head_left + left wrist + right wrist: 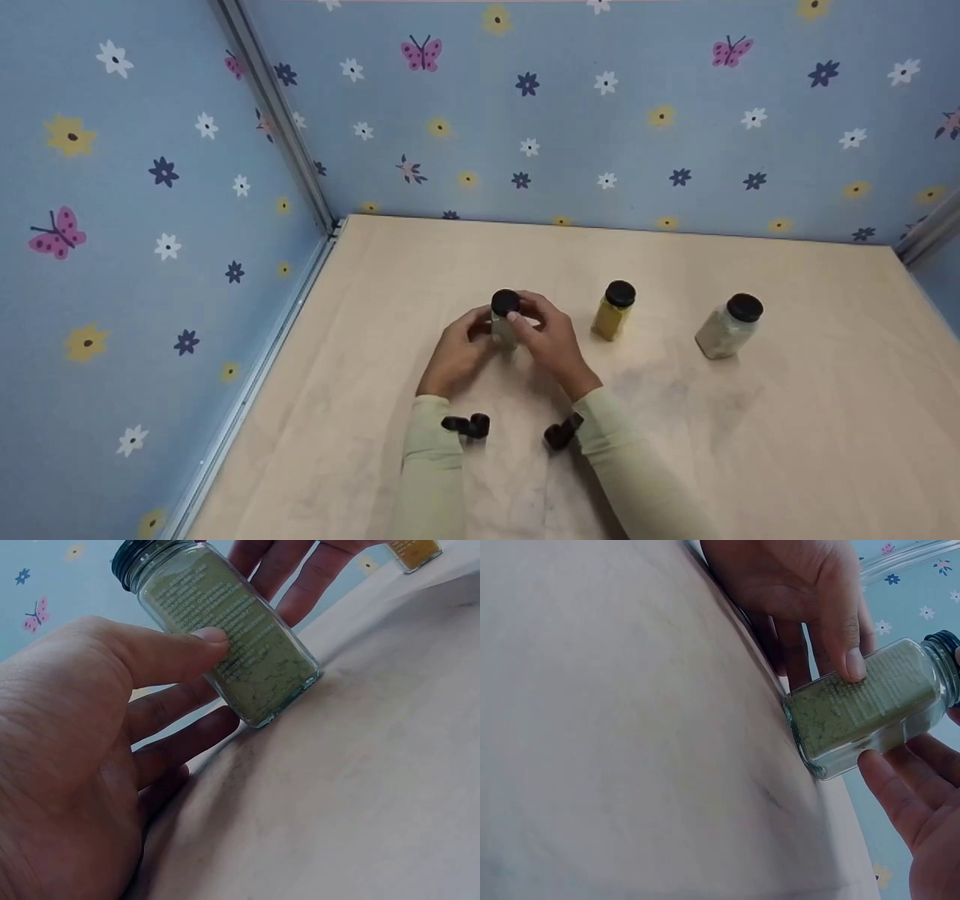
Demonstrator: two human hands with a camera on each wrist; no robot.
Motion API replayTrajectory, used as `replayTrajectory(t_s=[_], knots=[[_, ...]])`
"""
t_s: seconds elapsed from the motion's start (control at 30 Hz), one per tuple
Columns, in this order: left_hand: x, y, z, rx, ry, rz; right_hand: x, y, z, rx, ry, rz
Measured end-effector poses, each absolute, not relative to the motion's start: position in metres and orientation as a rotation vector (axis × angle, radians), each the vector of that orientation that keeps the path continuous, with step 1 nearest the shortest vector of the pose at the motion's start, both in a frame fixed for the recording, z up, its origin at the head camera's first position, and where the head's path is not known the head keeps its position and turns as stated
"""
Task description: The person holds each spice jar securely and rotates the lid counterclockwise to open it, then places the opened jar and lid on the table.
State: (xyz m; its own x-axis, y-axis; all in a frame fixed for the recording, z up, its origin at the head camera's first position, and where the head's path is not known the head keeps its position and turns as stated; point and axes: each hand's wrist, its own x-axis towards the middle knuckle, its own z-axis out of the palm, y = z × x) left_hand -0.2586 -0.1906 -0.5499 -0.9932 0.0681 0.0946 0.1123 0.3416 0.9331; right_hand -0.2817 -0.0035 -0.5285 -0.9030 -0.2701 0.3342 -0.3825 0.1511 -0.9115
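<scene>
A glass spice jar (504,330) of green powder, with a black lid (505,302), stands between both hands on the table. My left hand (456,354) grips its lower body; in the left wrist view the thumb lies across the printed text on the jar (232,637) and the fingers reach behind. The right hand (556,343) holds the top, thumb at the lid's edge and fingers around the far side. In the right wrist view, fingertips of the right hand (930,817) rest along the side of the glass. The jar's base is right at the tabletop.
To the right stands a smaller-looking jar of yellow powder (612,321) with a black lid. Farther right is a jar of pale green contents (724,334), also black-lidded. Blue flowered panels (570,112) border the pale table (360,450) at the back and left.
</scene>
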Motion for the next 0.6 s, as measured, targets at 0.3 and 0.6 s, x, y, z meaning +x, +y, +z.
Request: replayTrajectory(t_s=[0.3,0.6], knots=[[-0.2587,-0.1898,-0.5494,-0.124,-2.563,-1.761,-0.2816,-0.0068,-0.5267,0.662,-2.332,1.808],[-0.2578,-0.1919,-0.5495,-0.175,-2.55,-1.763,-0.2821,-0.007,-0.5276,0.62,-2.385,1.747]])
